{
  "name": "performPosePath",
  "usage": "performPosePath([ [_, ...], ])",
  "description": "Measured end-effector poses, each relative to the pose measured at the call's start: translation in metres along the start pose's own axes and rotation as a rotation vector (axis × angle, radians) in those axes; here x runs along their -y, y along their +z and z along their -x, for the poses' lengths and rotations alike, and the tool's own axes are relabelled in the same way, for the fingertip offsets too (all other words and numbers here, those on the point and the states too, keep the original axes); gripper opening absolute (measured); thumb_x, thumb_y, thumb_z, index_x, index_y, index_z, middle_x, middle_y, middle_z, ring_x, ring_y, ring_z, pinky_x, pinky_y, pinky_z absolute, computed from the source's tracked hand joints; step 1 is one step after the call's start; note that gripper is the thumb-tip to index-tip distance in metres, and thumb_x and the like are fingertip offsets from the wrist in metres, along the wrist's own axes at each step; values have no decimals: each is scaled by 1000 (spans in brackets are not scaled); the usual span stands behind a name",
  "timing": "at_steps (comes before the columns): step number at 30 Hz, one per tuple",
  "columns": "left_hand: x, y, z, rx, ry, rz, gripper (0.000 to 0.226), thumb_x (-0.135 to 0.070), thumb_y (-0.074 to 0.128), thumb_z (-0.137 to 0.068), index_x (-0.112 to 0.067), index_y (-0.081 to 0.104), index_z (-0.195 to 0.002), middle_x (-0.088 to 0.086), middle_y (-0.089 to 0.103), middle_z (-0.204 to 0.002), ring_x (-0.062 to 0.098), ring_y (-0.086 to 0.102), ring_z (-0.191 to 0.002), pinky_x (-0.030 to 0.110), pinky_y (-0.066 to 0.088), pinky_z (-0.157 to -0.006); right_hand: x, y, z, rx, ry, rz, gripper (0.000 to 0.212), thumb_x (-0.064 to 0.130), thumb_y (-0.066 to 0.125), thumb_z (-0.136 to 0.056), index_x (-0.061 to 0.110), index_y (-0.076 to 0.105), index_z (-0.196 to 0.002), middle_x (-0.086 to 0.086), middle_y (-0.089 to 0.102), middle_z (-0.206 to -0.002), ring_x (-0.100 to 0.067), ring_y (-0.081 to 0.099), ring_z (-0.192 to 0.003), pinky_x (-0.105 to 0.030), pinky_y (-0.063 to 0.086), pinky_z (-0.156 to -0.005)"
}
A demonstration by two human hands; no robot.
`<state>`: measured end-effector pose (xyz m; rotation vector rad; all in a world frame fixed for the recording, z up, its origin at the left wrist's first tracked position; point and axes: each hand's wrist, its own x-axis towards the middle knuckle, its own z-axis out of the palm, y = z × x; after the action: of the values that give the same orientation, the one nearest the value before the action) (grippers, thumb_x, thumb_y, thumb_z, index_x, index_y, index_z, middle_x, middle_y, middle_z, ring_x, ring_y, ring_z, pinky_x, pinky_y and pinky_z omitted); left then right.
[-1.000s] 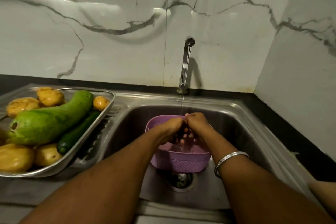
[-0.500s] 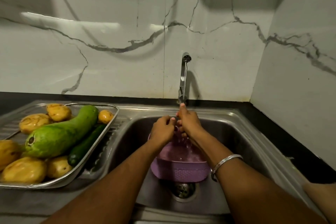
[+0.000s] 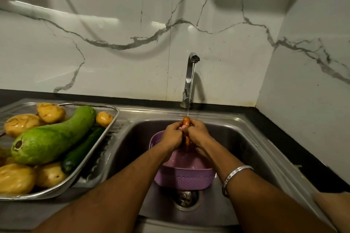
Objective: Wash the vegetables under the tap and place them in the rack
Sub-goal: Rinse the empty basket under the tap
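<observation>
Both hands grip an orange carrot (image 3: 186, 121) held upright under the thin stream from the tap (image 3: 190, 79). My left hand (image 3: 172, 134) wraps its left side, and my right hand (image 3: 198, 133) wraps its right side. Only the carrot's top end and a bit of its lower part show between the fingers. Below the hands a purple plastic basket (image 3: 182, 177) sits in the steel sink (image 3: 246, 147). On the drainboard at left, a metal rack (image 3: 111, 119) holds a large green gourd (image 3: 53, 136), a dark cucumber (image 3: 81, 151) and several potatoes (image 3: 16, 178).
The sink drain (image 3: 186, 197) lies just in front of the purple basket. White marble walls close in behind and on the right. A black counter edge (image 3: 295, 149) runs along the right of the sink. A silver bangle (image 3: 234, 176) is on my right wrist.
Both hands rose out of the purple basket up to the water stream, and the carrot's orange end now shows above them.
</observation>
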<state>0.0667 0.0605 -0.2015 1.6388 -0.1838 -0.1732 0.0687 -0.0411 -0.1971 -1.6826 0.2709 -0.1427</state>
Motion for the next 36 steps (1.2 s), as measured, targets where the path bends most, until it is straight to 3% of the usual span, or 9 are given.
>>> performPosePath([
  [5,-4,3,-1,-51,12,22,26,-12,39,-107,-13,64,-112,11,69,-101,25,69,-90,48,60,-88,2,0,-3,-11,-21,81,18,27,51,-106,17,58,-118,-8,63,-87,-15,57,-64,-25,46,-49],
  [10,-3,-1,-4,-108,7,35,22,-22,42,-108,-13,60,-100,15,68,-103,35,68,-103,53,57,-93,8,3,1,25,-93,135,44,50,37,-108,20,54,-79,0,46,-60,-10,40,-44,-20,33,-40],
  [13,-1,-3,-4,-86,-12,61,20,-23,43,-107,-12,59,-104,16,69,-104,35,68,-104,52,57,-93,5,1,0,-9,-72,131,54,54,31,-107,18,55,-75,0,48,-58,-10,39,-41,-20,32,-41],
  [20,1,4,-6,-41,-33,72,26,-16,42,-108,-6,65,-114,24,69,-112,29,68,-90,50,58,-89,6,-4,2,10,-33,143,25,15,44,-108,15,63,-124,-5,62,-87,-7,54,-60,-15,41,-43],
  [25,3,0,-7,-51,-28,98,25,-15,45,-107,-15,63,-125,13,69,-115,22,68,-100,44,60,-90,4,-12,6,104,-36,160,65,-6,51,-98,25,38,-155,-14,64,-122,-12,58,-75,-17,46,-47],
  [28,8,-3,-9,-76,-18,106,22,-14,60,-101,-19,63,-122,7,68,-115,22,68,-103,42,61,-89,2,-16,4,143,-34,124,89,-16,55,-90,30,24,-160,-11,69,-119,-13,63,-71,-21,48,-44],
  [30,10,-4,-13,-107,-9,107,21,-10,64,-97,-17,65,-117,10,70,-111,25,70,-100,43,61,-86,0,-20,1,110,-34,120,81,-17,63,-84,21,39,-152,-10,72,-107,-17,67,-76,-24,52,-48],
  [34,8,-6,-18,-196,13,185,10,-6,68,-94,-13,70,-101,12,75,-100,25,73,-92,36,61,-80,-7,-27,2,77,-143,272,15,12,79,-88,8,72,-101,-10,73,-80,-11,66,-57,-29,59,-54],
  [36,5,-8,-19,-214,-3,230,4,-11,69,-94,-12,71,-98,11,75,-96,22,73,-87,32,61,-72,-7,-28,1,26,-252,362,17,25,78,-89,13,72,-80,1,69,-66,-1,59,-48,-23,52,-51],
])
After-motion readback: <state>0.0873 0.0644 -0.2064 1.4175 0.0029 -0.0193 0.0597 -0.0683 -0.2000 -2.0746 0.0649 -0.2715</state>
